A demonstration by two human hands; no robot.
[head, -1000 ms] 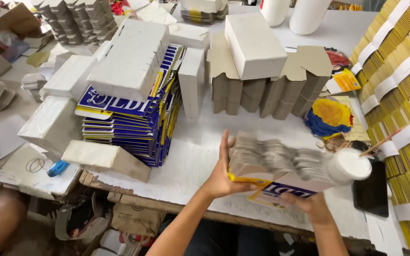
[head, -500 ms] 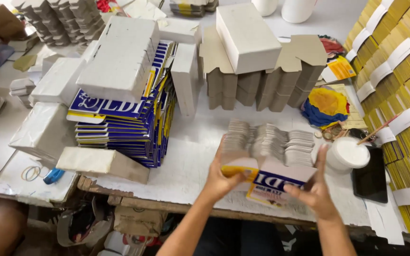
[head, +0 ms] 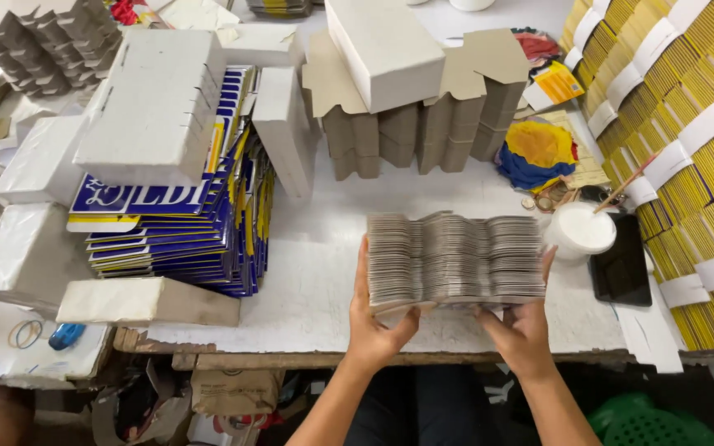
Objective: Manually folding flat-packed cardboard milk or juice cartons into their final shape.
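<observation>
Holding a thick stack of flat grey cardboard blanks (head: 454,258) between both hands, right at the near edge of the white table (head: 324,272). Left hand (head: 376,318) clamped on the stack's left end, fingers up the side, thumb tucked under the bottom. Right hand (head: 522,326) wrapped the same way round the right end, fingertips showing at the top right corner. Long axis running left to right, pretty much parallel to the table edge, cut edges facing up toward the camera, looks a bit wavy along the top. Just right of it, a small white tub (head: 580,231) with a stick poking out, then a black phone (head: 621,264). Off to the left, well apart, a pile of blue and yellow printed sheets (head: 179,248) with a white box (head: 154,107) lying on top. Further back, folded grey cartons (head: 415,136) standing in a row. Far right, bundles of yellow sheets (head: 687,140) with white paper bands.
</observation>
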